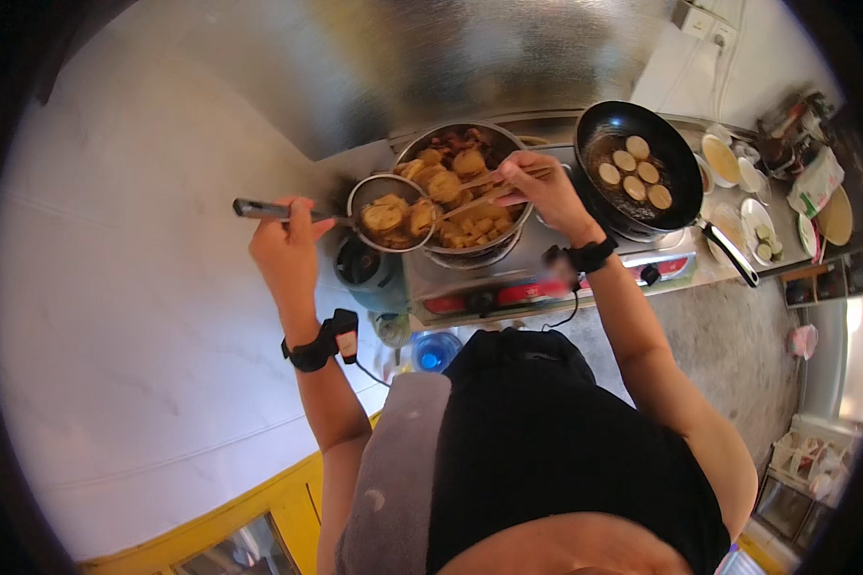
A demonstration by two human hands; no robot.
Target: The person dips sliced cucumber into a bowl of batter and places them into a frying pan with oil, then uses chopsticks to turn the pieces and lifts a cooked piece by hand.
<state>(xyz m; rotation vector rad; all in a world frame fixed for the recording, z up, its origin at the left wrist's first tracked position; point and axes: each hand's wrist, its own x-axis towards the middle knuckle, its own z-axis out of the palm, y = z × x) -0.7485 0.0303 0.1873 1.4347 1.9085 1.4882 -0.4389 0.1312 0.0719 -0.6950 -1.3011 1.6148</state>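
My left hand grips the dark handle of a round metal strainer, which holds browned fried slices over the left edge of a large metal pot or basin. My right hand holds wooden chopsticks, whose tips reach the strainer's right rim. Fried slices, pale yellow cubes and reddish-brown pieces fill the large vessel on the gas stove. Several pale round slices lie in oil in a black frying pan to the right.
The pan's handle juts past the stove's front edge. Plates and bowls crowd the counter at the right, one plate with green-edged slices. A metal backsplash rises behind the stove. A blue water bottle stands below, near a gas cylinder.
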